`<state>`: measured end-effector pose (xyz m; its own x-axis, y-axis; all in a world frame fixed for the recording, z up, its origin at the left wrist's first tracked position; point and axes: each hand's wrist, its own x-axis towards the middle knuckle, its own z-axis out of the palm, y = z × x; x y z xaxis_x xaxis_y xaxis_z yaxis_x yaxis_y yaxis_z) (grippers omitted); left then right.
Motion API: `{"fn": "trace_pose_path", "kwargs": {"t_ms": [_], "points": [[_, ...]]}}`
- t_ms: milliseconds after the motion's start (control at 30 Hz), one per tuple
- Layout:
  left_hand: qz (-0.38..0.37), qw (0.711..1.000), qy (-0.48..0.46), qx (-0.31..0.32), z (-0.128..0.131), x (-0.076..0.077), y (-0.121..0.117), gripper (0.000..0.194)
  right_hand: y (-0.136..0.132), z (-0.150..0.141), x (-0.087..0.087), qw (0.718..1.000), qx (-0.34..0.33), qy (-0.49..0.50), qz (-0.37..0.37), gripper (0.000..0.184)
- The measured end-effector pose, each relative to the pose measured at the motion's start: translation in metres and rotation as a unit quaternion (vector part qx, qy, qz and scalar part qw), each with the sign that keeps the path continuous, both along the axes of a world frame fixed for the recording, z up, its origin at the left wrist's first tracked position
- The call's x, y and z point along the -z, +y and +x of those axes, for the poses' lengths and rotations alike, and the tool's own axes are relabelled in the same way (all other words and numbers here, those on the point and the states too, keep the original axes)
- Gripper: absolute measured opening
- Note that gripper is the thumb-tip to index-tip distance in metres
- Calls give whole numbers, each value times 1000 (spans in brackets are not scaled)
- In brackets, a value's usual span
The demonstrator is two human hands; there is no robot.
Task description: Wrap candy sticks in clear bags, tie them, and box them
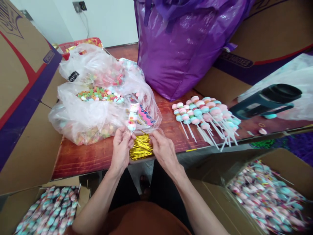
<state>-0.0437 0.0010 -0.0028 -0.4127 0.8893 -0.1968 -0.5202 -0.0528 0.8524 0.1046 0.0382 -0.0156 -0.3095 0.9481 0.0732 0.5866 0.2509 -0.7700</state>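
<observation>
My left hand (122, 143) is closed around the gathered lower end of a wrapped marshmallow candy stick (132, 118). The candy stands upright, its pink and blue pieces showing through the clear wrapper. My right hand (163, 145) is pinched at the right side of a small clear tub full of gold twist ties (141, 147). One gold twist tie (144, 132) sticks out from its fingertips towards the left hand. Just behind the candy lies a printed pink and blue packet (145, 116) on plastic bags (97, 114) of colourful sweets.
Marshmallow sticks (207, 112) are piled on the wooden table (80, 160), by a dark teal flask (259, 102). A purple bag (181, 49) stands behind. Open boxes of wrapped sticks (266, 199) flank me below the table edge. A large carton (26, 88) borders the left.
</observation>
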Motion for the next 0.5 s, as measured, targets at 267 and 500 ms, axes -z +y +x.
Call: {"fn": "trace_pose_path", "kwargs": {"t_ms": [267, 500], "points": [[-13, 999, 7, 44, 23, 2, 5, 23, -14, -10, -6, 920, 34, 344, -182, 20], [10, 986, 143, 87, 26, 15, -5, 8, -8, -7, -3, 918, 41, 357, -165, 25]]}}
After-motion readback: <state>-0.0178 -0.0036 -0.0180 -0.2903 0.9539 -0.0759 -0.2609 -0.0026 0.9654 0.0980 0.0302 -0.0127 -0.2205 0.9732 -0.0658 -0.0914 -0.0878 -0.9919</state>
